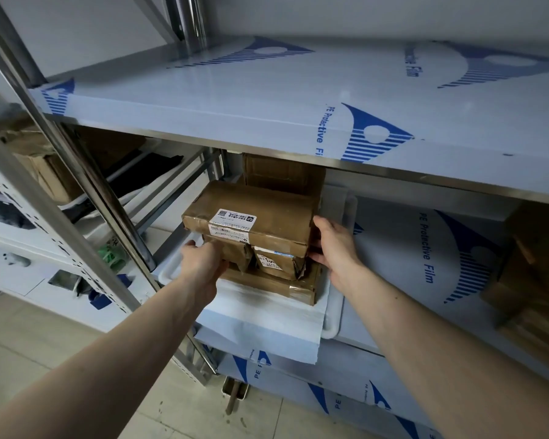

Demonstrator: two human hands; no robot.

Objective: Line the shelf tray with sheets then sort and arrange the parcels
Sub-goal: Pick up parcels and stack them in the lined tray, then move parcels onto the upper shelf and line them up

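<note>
1. Head view showed both bare hands reaching onto the middle shelf (425,248), one on each side of a stack of brown parcels.
2. Left hand (203,264) pressed against the left side of the stack, touching a small taped parcel (232,251) in the middle layer; its fingertips were hidden behind that parcel, so how far they curled could not be told.
3. Right hand (333,248) lay with relaxed, nearly straight fingers against the right end of the stack, its thumb up by the edge of the top parcel (251,223), which carried a white shipping label.
4. Between the two hands, beside the small taped one, sat another small parcel (276,261) with a white label.
5. Beneath both hands, a long flat parcel (273,286) formed the bottom layer.
6. Under the stack lay white sheets (267,318), lining a white tray (333,315) and hanging over its near edge towards the person.
7. Beyond the hands, a further cardboard box (282,174) stood at the back.
8. Far to the right of the right hand rested more brown boxes (533,280).
</note>
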